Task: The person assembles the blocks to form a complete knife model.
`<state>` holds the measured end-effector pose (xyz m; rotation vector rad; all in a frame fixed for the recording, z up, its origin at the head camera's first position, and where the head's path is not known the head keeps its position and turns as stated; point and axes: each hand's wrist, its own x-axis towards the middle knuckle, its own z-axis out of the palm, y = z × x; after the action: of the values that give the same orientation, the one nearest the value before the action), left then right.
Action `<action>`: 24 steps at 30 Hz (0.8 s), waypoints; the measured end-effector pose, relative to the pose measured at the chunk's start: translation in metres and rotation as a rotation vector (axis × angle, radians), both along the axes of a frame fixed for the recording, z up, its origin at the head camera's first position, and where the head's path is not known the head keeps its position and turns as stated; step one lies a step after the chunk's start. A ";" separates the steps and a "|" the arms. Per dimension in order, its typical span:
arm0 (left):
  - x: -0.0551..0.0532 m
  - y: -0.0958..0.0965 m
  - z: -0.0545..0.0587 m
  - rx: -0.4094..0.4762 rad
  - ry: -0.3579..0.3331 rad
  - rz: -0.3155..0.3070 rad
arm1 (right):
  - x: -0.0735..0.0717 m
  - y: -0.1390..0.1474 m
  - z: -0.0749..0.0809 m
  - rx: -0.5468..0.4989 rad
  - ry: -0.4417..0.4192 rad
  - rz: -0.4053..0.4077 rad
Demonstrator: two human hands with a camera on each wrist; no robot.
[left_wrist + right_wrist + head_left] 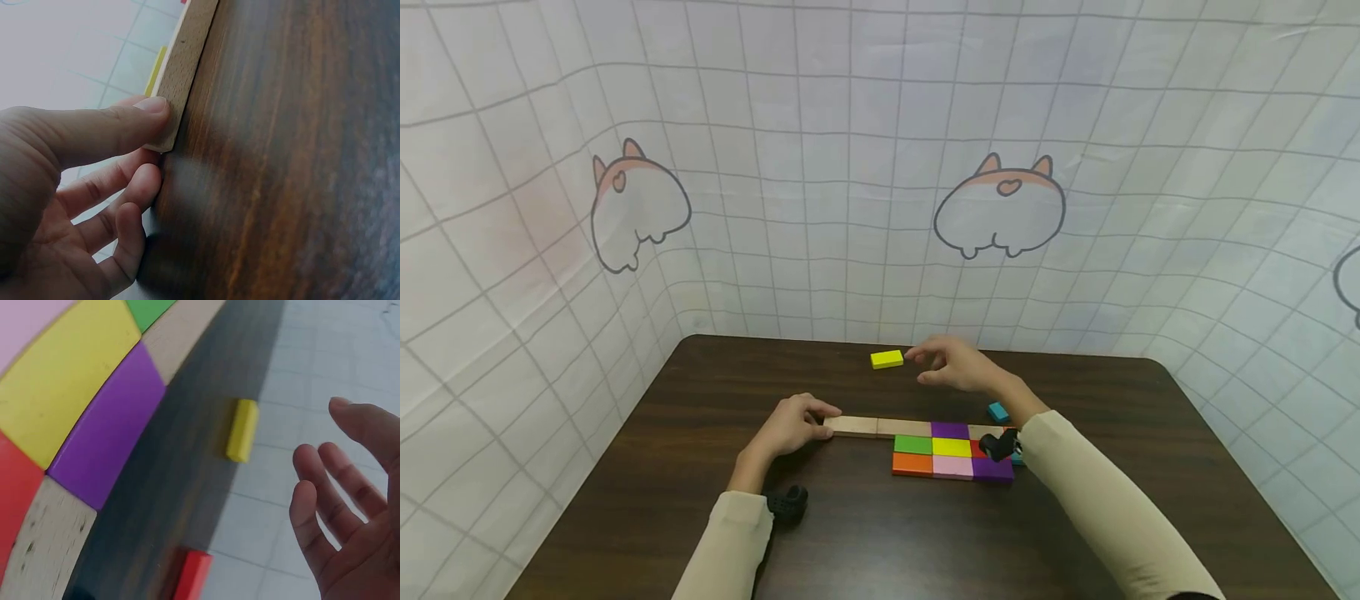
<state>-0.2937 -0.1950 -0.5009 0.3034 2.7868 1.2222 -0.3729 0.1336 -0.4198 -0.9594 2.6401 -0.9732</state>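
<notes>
My left hand (790, 425) pinches the left end of a plain wooden block (850, 426), with the thumb on its near side, as the left wrist view shows. That block lies in a row with another wooden block (904, 428) and a purple block (950, 430). My right hand (958, 364) hovers over the far side of the table, fingers loosely bent and holding nothing. Just left of its fingertips, apart from them, lies a yellow block (887, 359). In the right wrist view a red block (192, 575) lies near the far edge; in the head view it cannot be seen.
Against the row's near side lie more coloured blocks, among them a green block (913, 444), an orange block (912, 464) and a pink block (952, 467). A loose blue block (998, 412) sits beside my right forearm. A white gridded curtain (820, 208) surrounds the dark table (850, 542).
</notes>
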 end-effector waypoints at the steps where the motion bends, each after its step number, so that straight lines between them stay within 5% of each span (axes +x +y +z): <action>1: 0.000 0.000 0.001 0.002 -0.004 0.000 | -0.004 -0.004 -0.002 0.005 -0.003 0.004; 12: 0.001 0.000 0.003 0.015 -0.006 0.000 | -0.041 -0.033 -0.032 0.045 -0.032 0.005; 24: 0.001 0.000 0.000 0.029 -0.009 0.010 | -0.060 -0.049 -0.051 0.197 -0.002 -0.060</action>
<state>-0.2929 -0.1947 -0.5005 0.2851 2.7684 1.2637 -0.4325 0.0851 -0.4703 -0.8388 2.7150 -0.7078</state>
